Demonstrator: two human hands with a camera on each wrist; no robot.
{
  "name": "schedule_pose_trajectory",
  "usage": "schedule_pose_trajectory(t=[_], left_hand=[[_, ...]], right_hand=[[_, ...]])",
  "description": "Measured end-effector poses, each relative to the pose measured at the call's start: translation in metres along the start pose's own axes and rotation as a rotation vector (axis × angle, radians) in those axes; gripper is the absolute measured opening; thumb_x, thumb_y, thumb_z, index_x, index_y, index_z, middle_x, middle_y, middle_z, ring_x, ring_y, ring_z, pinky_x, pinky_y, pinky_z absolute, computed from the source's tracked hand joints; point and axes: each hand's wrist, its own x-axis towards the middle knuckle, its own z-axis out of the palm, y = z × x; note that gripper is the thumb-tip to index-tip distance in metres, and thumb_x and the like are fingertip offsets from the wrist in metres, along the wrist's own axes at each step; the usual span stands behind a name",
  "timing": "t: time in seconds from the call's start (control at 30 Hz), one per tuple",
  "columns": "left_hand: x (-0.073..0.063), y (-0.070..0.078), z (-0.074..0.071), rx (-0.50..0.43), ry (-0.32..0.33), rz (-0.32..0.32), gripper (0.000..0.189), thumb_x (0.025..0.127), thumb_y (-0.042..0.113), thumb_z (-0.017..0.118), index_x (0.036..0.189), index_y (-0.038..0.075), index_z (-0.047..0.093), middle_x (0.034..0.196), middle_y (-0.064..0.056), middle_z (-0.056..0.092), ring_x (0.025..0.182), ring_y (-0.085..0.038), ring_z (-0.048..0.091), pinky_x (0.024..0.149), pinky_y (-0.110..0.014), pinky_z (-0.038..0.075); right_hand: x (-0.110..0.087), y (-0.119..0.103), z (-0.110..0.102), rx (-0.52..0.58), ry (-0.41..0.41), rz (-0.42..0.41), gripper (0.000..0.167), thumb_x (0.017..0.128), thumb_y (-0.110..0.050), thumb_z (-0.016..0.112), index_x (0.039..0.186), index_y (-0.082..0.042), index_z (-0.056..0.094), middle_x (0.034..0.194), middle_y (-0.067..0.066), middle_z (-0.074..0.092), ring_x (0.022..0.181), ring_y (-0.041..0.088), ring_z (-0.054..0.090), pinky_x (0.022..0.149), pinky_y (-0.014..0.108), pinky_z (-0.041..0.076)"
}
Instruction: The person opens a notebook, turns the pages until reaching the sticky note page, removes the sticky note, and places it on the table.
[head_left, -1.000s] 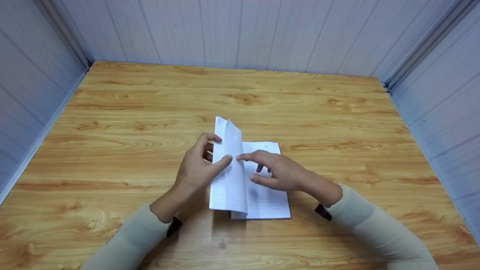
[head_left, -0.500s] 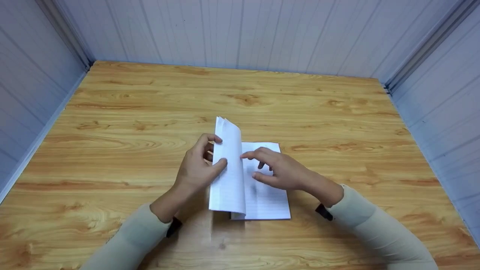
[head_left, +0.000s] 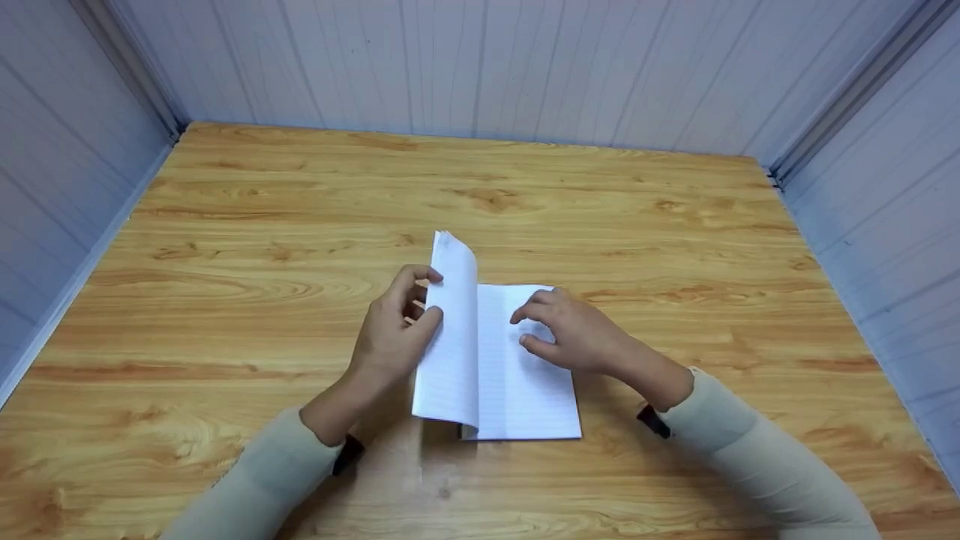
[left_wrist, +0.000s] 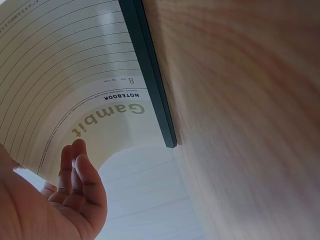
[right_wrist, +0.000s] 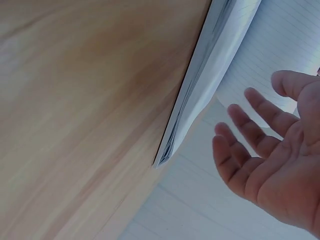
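Note:
A notebook (head_left: 529, 397) with white ruled pages lies spread on the table, its left part lifted. My left hand (head_left: 394, 322) pinches the raised cover and turned pages (head_left: 454, 360) near their left edge, thumb on the page side, fingers behind. In the left wrist view the cream cover (left_wrist: 80, 65) shows "Gambit NOTEBOOK" lettering and lines, beside a dark green spine (left_wrist: 147, 70). My right hand (head_left: 574, 330) hovers over the right page with loosely bent fingers, holding nothing. From the right wrist view, that hand (right_wrist: 280, 155) is apart from the page stack (right_wrist: 200, 85).
The wood-grain table (head_left: 300, 195) extends around the notebook on all sides. White panelled walls (head_left: 450, 67) stand at its back, left and right edges. A dark band (head_left: 652, 421) sits under the right sleeve, and another (head_left: 347, 454) under the left.
My right hand has drawn back to the right, off the turning page. That page has gone over to the left, where my left thumb holds it with the others. More of the right page shows.

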Motion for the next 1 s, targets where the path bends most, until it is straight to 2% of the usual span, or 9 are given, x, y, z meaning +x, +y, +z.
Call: schedule_pose_trajectory(t=[0.23,0.47,0.7,1.0], left_hand=[[-0.001,0.001,0.0,0.004,-0.004,-0.002,0.03,0.084,0.012,0.05,0.11,0.025,0.056,0.089,-0.003,0.064,0.068,-0.019,0.058,0.06,-0.033,0.048],[-0.001,0.0,0.0,0.008,-0.01,-0.006,0.029,0.085,0.012,0.05,0.111,0.024,0.055,0.089,-0.003,0.064,0.07,-0.018,0.057,0.061,-0.032,0.048],[-0.001,0.001,0.0,0.022,-0.014,-0.016,0.029,0.085,0.013,0.051,0.112,0.023,0.054,0.089,-0.004,0.063,0.071,-0.019,0.057,0.062,-0.032,0.047],[-0.002,0.001,0.0,0.017,-0.02,-0.017,0.029,0.085,0.014,0.051,0.112,0.024,0.054,0.088,-0.003,0.064,0.071,-0.018,0.056,0.063,-0.033,0.046]], right_hand=[[0.001,0.004,0.001,-0.113,-0.013,0.076,0.03,0.088,-0.026,0.064,0.115,-0.011,0.067,0.113,0.009,0.063,0.1,0.029,0.054,0.088,0.043,0.046],[0.001,0.008,0.002,-0.249,-0.054,0.143,0.034,0.085,-0.025,0.069,0.117,-0.014,0.067,0.116,0.012,0.06,0.107,0.033,0.052,0.09,0.048,0.045],[-0.001,0.012,0.0,-0.291,-0.074,0.191,0.044,0.084,-0.032,0.069,0.121,-0.01,0.064,0.126,0.017,0.056,0.118,0.038,0.048,0.097,0.05,0.044],[0.0,0.018,-0.001,-0.3,-0.117,0.259,0.054,0.084,-0.036,0.069,0.126,-0.003,0.06,0.127,0.019,0.055,0.118,0.038,0.049,0.098,0.049,0.043]])
